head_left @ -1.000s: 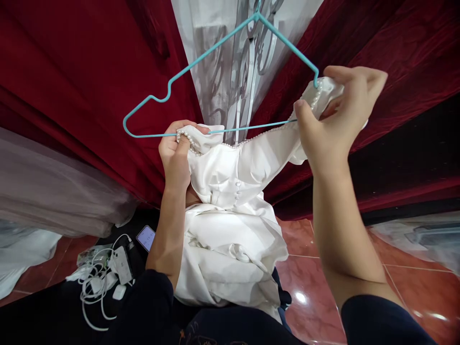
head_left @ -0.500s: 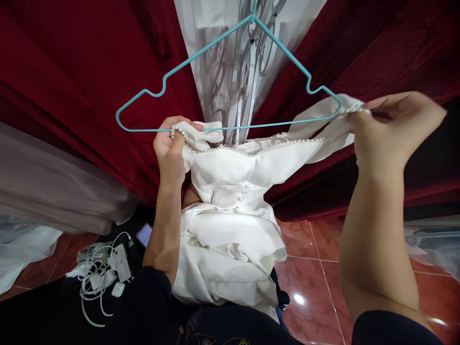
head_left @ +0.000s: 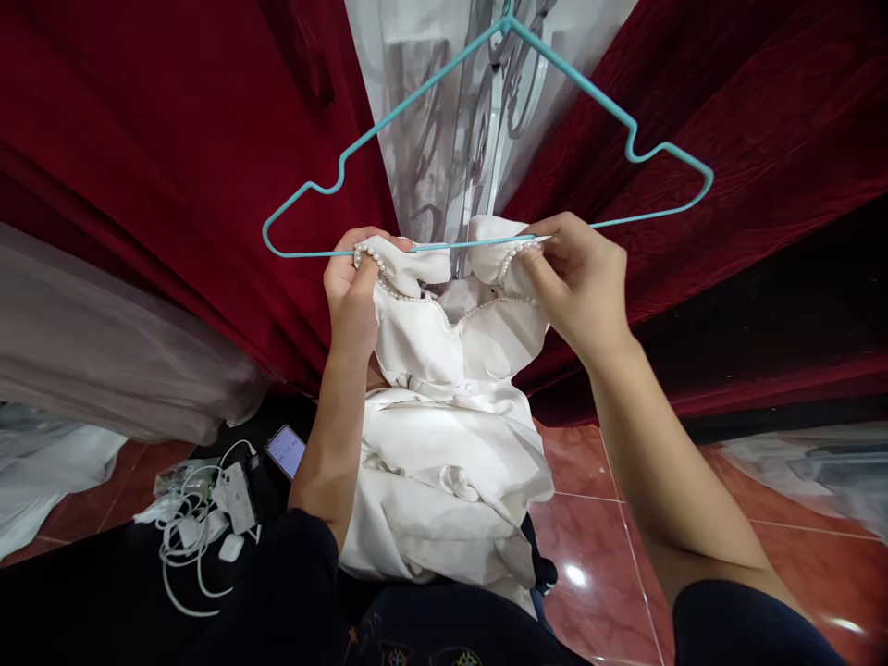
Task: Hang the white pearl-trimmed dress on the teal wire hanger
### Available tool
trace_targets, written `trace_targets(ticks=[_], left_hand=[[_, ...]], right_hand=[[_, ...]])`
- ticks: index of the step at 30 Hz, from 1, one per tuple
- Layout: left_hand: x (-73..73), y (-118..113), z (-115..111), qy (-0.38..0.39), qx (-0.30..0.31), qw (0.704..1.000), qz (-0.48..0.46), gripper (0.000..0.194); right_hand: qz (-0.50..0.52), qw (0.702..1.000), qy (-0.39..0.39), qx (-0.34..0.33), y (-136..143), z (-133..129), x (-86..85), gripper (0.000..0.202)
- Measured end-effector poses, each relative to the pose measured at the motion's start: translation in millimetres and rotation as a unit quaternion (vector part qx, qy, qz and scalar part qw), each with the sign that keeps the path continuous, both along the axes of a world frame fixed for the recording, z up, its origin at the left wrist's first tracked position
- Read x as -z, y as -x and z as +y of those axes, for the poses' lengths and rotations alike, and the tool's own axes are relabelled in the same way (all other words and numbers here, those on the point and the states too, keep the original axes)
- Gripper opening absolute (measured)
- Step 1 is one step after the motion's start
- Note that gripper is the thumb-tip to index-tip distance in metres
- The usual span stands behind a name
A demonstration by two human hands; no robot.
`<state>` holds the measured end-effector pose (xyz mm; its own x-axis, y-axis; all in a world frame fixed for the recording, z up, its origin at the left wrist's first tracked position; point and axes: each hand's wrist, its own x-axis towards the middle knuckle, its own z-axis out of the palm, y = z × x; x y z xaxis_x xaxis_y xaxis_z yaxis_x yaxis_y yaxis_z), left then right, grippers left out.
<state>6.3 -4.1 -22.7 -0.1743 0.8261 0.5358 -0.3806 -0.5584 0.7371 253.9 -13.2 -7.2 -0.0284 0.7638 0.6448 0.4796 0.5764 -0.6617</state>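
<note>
A white dress (head_left: 444, 435) with pearl-beaded edging lies bunched over my lap, its bodice raised. A light-blue hanger (head_left: 416, 97) is above it, with the bottom bar running across both hands. My left hand (head_left: 357, 291) is closed on one beaded strap of the dress and on the hanger's bar at the left. My right hand (head_left: 579, 277) pinches the other beaded strap, which is folded over the bar on the right. The fingertips of both hands are partly hidden by fabric.
Dark red curtains (head_left: 187, 139) hang on both sides of a white scrolled metal frame (head_left: 496, 120). To the left, tangled white cables (head_left: 184, 546), a power strip (head_left: 238, 499) and a lit phone (head_left: 286, 451) lie on a black surface. Red floor tiles (head_left: 589, 546) show at right.
My right hand has come inward with its strap, from beyond the hanger's right end to the bar's middle. The hanger has shifted slightly right. My left hand keeps its hold.
</note>
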Motion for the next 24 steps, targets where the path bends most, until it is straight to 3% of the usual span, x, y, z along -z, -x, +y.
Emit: trace_targets(ticks=[4,8,10,12,15,19,24], left_hand=[[4.9,19,-3,0.016,-0.023,0.997,0.079,0.014],[31.0,62,3,0.039,-0.181,0.973,0.138,0.013],[41.2,82,6,0.086,-0.224,0.961,0.139,0.017],[41.9,95,9,0.123,-0.243,0.953,0.129,0.017],[22.4,101,18,0.129,-0.263,0.949,0.114,0.018],[-27.0,103,33,0.094,-0.294,0.944,0.114,0.04],[-84.9,101,49,0.029,-0.348,0.915,0.201,0.037]], right_hand=[[0.007,0.999,-0.032,0.015,-2,1,13.3,0.026],[-0.02,0.999,-0.038,0.025,-13,-4,8.9,0.028],[-0.026,0.999,-0.037,0.025,-16,-5,5.4,0.026],[-0.029,0.998,-0.039,0.028,-16,-5,3.6,0.025],[-0.025,0.998,-0.036,0.034,-14,-4,2.9,0.022],[-0.025,0.998,-0.022,0.051,-10,-7,2.6,0.023],[-0.035,0.997,-0.017,0.059,-8,-7,4.2,0.025]])
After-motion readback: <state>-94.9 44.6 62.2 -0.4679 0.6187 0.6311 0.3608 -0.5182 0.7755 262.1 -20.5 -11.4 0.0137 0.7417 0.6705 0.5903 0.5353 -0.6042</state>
